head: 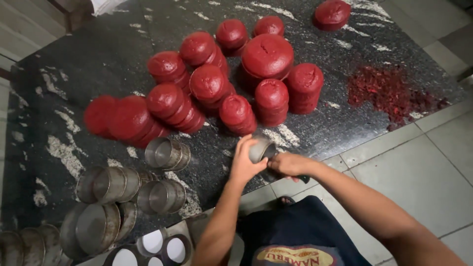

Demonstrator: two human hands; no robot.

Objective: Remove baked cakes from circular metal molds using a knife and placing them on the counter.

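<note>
The left hand grips a small round metal baking tin with fingers curled around its wall, at the near edge of the black speckled stone countertop. The right hand is closed around a dark handle, touching the tin. Beyond the tin stand stacked round red cakes; left of it lie empty metal tins; far right lies a pile of red crumbs.

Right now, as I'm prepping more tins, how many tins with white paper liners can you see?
3 paper-lined tins, bottom centre-left: the first tin nearest the dark apron, the second tin just left of it, the third tin further left at the bottom edge. A fourth may be cut off below.
</note>
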